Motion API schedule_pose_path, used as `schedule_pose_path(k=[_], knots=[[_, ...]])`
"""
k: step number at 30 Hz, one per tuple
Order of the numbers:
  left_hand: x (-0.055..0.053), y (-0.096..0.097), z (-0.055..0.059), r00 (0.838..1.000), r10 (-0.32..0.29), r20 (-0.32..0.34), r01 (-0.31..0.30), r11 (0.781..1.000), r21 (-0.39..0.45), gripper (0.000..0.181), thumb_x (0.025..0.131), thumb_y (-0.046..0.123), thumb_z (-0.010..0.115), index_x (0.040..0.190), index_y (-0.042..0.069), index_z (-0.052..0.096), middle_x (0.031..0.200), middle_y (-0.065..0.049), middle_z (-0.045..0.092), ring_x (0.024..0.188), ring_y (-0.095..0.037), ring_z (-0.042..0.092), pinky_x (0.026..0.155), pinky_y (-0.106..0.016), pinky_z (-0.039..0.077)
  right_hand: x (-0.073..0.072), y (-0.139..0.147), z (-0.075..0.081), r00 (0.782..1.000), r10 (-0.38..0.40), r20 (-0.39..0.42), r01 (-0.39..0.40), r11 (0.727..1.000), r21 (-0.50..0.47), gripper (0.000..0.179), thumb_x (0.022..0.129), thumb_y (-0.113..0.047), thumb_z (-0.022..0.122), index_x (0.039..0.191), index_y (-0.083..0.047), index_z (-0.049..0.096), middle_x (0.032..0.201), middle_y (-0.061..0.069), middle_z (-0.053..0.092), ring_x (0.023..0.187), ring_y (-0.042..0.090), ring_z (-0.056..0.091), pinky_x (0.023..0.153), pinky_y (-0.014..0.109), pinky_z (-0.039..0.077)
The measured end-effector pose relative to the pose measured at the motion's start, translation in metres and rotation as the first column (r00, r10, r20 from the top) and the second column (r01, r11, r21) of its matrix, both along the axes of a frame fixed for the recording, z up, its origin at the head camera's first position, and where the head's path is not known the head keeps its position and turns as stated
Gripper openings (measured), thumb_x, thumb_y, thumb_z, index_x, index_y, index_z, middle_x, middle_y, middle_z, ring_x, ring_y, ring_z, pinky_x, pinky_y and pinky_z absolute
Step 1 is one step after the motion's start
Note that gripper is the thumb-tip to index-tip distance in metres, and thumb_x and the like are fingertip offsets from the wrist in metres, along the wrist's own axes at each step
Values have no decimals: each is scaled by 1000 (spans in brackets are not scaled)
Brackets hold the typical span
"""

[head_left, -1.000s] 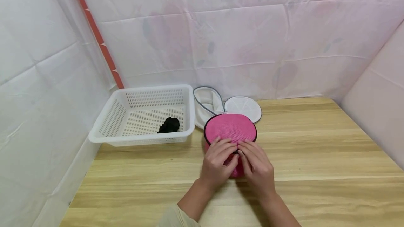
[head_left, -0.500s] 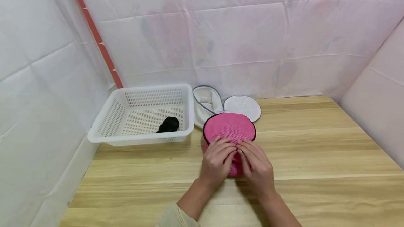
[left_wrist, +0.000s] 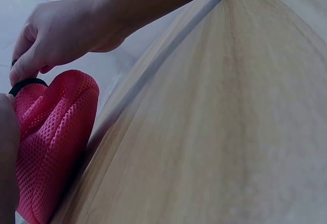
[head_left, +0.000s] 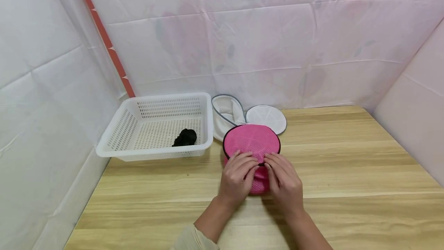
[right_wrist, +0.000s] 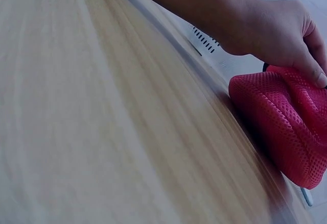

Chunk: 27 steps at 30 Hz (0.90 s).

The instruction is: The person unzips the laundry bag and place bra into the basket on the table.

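Note:
A round pink mesh laundry bag (head_left: 254,144) with black-trimmed edges stands on the wooden table in front of me. At the near edge of its top, my left hand (head_left: 237,176) pinches the black rim between thumb and fingers. Just to the right, my right hand (head_left: 284,178) pinches the same rim, a small gap between the two hands. Below them the mesh side (left_wrist: 56,142) sags in folds, seen in the left wrist view. In the right wrist view the bag's rounded wall (right_wrist: 276,117) rests on the tabletop. The bag's inside is hidden.
A white perforated plastic basket (head_left: 156,151) stands to the left, with a black bundled cloth item (head_left: 186,137) inside. Behind the pink bag lie an open white mesh bag (head_left: 222,124) with grey-blue edging and a flat white disc (head_left: 267,118). White sheeting (head_left: 256,45) walls the table.
My right hand has slid slightly right along the rim, widening the gap between the hands. More of the bag's front shows between them. The left hand stays nearly in place.

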State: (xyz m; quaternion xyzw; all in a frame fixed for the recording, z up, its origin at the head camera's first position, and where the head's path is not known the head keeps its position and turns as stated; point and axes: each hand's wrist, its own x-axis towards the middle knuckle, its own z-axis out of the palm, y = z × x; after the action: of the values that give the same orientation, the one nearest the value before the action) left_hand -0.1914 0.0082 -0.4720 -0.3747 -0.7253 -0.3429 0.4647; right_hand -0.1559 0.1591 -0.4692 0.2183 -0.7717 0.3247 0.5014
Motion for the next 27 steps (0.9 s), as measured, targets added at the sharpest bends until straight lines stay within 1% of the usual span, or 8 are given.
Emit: schedule_pose_path(k=[11, 20, 24, 27], knots=[[0, -1, -1, 1000, 10, 15, -10, 1000, 14, 12, 81, 4, 76, 93, 5, 76, 95, -4, 76, 102, -19, 70, 98, -49, 52, -1, 3, -1, 1000, -8, -18, 7, 999, -33, 26, 99, -14, 59, 100, 7, 73, 103, 21, 72, 101, 36, 65, 108, 33, 45], [-4, -3, -2, 1000, 23, 20, -23, 999, 40, 11, 81, 3, 77, 92, 5, 76, 95, -4, 75, 100, -20, 71, 97, -50, 51, -1, 4, -2, 999, -33, 0, 33, 998, -53, 21, 96, -10, 62, 102, 7, 73, 106, 21, 71, 104, 36, 64, 112, 30, 41], [-4, -3, -2, 999, 22, 28, -24, 998, 53, 10, 82, 4, 76, 92, 4, 76, 94, -4, 76, 99, -20, 71, 96, -51, 51, -1, 4, -2, 999, -33, 8, 34, 998, -51, 17, 91, -4, 66, 103, 6, 73, 107, 21, 71, 105, 36, 64, 113, 30, 40], [-4, -3, -1, 999, 21, 37, -23, 998, 61, 9, 82, 4, 75, 91, 4, 76, 94, -4, 76, 99, -21, 71, 96, -52, 51, -1, 4, -2, 999, -35, 14, 35, 998, -49, 18, 86, 2, 69, 103, 6, 73, 107, 20, 71, 106, 36, 64, 112, 32, 41]])
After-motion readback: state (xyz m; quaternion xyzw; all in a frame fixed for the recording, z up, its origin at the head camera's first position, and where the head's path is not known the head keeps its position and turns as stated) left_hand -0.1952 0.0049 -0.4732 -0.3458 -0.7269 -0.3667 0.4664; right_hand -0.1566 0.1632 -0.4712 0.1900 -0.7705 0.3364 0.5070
